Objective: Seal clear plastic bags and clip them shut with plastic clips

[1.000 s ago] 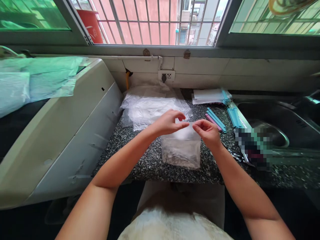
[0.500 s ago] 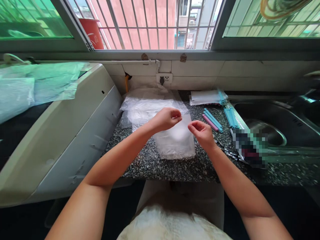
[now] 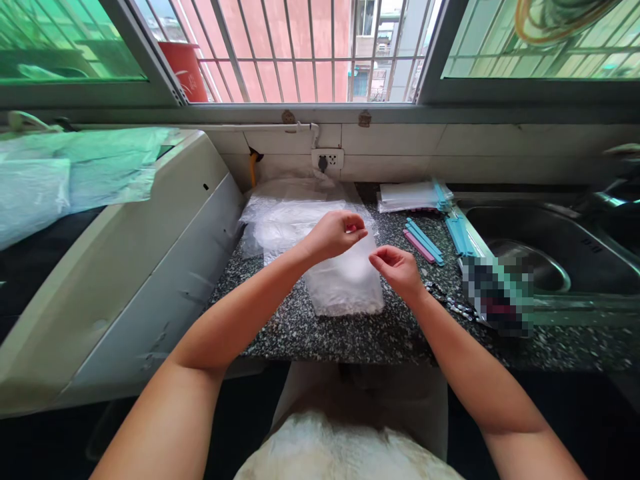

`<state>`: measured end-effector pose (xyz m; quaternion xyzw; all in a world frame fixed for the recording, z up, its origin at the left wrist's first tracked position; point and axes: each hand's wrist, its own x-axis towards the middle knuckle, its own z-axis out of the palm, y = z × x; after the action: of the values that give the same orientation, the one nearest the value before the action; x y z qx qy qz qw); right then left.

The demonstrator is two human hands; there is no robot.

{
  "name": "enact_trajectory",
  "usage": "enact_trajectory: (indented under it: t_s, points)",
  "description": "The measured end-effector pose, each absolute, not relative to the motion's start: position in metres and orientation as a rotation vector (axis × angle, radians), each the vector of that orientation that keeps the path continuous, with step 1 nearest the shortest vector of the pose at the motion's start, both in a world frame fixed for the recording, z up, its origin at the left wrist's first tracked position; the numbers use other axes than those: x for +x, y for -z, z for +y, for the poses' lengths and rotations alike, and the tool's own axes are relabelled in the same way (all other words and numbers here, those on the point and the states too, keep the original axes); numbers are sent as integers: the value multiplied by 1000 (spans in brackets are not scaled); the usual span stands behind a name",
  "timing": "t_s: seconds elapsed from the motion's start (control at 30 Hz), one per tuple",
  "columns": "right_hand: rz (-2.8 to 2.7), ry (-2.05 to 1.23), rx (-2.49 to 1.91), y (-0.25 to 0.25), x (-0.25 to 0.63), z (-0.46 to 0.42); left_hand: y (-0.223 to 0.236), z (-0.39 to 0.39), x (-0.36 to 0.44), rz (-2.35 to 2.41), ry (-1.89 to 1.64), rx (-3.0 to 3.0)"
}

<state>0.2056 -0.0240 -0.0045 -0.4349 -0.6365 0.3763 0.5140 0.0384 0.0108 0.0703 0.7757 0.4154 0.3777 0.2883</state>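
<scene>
A translucent plastic bag [image 3: 345, 287] lies on the speckled stone counter in front of me, its lower edge towards me. Over its upper part is my left hand [image 3: 337, 233], thumb and fingertips pinched together at the bag. My right hand [image 3: 400, 270] is at the bag's right edge, its thumb and index finger also closed on it. The exact points of grip are hard to see in the clear film. Just behind the left hand, more clear plastic bags [image 3: 295, 207] lie in a loose pile.
Blue and pink flat strips [image 3: 423, 241] lie right of my hands. Behind them is a stack of clear bags [image 3: 407, 197]. More blue strips [image 3: 459, 233] lie beside the metal sink [image 3: 515, 220]. A blurred-out packet [image 3: 497, 300] lies nearer. A white appliance [image 3: 200, 220] borders the left.
My left thumb and fingers have closed from a parted pose. The bag has shifted and turned slightly, its lower edge further from me. My right hand stays pinched.
</scene>
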Motion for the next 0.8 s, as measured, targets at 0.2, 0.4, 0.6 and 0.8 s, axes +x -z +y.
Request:
enact_trajectory:
  t_s: [0.2, 0.4, 0.6, 0.8]
  points:
    - [-1586, -873, -1055, 8, 204, -24, -78, 10, 29, 1140, -1082, 2017]
    - [-1641, -849, -1063, 9, 203, -24, -86, 7, 22, 1182, -1103, 1970]
    - [-1697, -822, -1088, 13, 202, -24, -94, 12, 8, 1218, -1139, 1942]
    - [-1799, -742, -1133, 19, 200, -22, -96, 15, -2, 1289, -1125, 2006]
